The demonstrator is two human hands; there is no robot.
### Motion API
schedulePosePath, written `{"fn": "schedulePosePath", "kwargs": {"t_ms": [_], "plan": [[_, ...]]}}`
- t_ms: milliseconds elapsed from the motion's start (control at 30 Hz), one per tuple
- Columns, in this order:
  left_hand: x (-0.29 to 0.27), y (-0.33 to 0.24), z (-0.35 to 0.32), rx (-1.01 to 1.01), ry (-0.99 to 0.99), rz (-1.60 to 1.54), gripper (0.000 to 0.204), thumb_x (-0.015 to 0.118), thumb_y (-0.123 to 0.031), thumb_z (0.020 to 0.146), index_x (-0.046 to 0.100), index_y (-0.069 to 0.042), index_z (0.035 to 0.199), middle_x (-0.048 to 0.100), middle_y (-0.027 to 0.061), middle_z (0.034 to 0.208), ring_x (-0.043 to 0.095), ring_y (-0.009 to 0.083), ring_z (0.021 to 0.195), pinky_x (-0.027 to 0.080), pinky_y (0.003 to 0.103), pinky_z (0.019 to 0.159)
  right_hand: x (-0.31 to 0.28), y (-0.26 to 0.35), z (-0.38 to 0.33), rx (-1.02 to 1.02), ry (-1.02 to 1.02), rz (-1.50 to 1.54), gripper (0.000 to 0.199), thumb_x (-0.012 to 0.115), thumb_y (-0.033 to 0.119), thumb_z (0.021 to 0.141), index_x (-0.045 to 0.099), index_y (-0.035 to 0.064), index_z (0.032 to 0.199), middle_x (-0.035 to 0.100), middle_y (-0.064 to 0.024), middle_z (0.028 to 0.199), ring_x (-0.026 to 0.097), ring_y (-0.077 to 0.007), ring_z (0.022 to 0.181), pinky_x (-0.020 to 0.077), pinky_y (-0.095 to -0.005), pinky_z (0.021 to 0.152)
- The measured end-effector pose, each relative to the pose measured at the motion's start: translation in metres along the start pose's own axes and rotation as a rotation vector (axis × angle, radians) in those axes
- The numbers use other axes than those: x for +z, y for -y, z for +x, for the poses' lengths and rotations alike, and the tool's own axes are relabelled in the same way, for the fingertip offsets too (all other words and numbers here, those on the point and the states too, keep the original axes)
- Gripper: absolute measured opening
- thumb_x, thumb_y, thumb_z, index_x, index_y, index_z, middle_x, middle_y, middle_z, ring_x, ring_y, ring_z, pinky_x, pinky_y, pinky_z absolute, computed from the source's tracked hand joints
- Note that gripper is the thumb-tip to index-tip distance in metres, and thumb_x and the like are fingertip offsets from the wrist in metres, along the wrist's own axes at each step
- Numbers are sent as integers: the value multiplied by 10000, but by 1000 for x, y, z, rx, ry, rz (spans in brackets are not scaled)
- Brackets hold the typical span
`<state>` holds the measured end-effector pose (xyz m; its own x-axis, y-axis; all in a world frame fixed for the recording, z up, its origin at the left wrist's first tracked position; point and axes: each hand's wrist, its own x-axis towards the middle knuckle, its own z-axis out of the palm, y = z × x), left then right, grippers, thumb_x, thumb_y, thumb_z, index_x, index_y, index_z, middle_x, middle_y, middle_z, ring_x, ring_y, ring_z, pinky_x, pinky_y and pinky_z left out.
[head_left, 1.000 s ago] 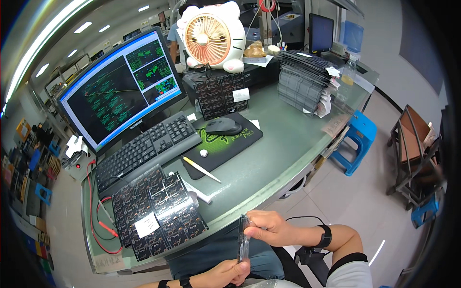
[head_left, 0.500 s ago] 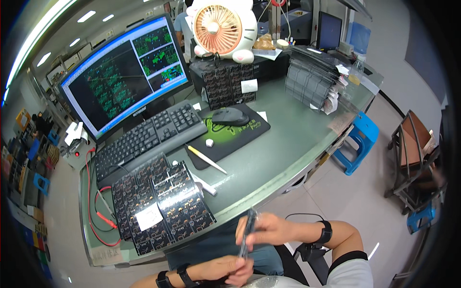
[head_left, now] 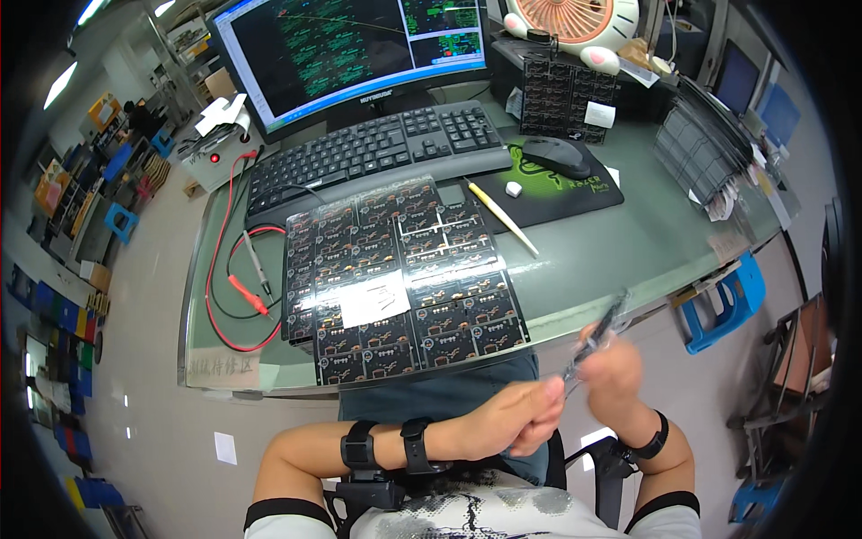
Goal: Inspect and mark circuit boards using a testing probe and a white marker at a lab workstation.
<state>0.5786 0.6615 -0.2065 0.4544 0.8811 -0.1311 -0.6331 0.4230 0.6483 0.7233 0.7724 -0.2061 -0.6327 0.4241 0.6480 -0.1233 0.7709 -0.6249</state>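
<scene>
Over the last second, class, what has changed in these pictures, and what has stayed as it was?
The head view tipped down and closer to the desk. The right hand keeps the thin dark board, now tilted and blurred, off the desk's front edge. The left hand has risen to its lower end. The circuit panels, keyboard and mouse stayed put.

Keyboard (head_left: 377, 157) behind circuit panels (head_left: 404, 278); mouse (head_left: 557, 155) right.

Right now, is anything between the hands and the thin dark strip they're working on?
Nothing visible: the right hand holds the thin dark strip directly, and the left hand meets its lower end, over the lap, clear of the table edge.
</scene>
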Motion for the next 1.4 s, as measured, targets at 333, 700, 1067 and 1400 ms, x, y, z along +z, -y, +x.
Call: {"fn": "schedulePosePath", "kwargs": {"t_ms": [333,700,1067,1400], "plan": [[-4,5,-4,18,-40,201,455,282,-497,999,351,-111,768,283,-30,625,275,99,522,303,248,496,0,1,2,119,80,-30,174,558,169,918,538,16,837,553,-125,798,539,-315,641,450,-400,661],[-30,6,-24,94,-54,572,418,315,-418,1012,489,-42,956,541,52,885,502,143,855,409,294,826,-49,-8,-10,-32,723,-269,211,524,325,932,498,116,917,524,-39,687,567,-233,707,421,-361,613],[-29,3,-32,-396,-172,759,465,344,-396,1019,492,-55,740,486,12,646,451,108,601,368,238,605,-46,-82,-80,18,751,-408,230,528,329,904,515,105,854,581,-76,708,606,-269,723,473,-373,670],[-41,0,-43,-457,-150,741,460,336,-362,1028,483,-44,730,488,28,675,448,119,627,372,247,627,-98,-327,-221,1211,424,-342,274,453,214,903,596,39,1057,647,-186,826,647,-301,643,516,-388,530]]}}
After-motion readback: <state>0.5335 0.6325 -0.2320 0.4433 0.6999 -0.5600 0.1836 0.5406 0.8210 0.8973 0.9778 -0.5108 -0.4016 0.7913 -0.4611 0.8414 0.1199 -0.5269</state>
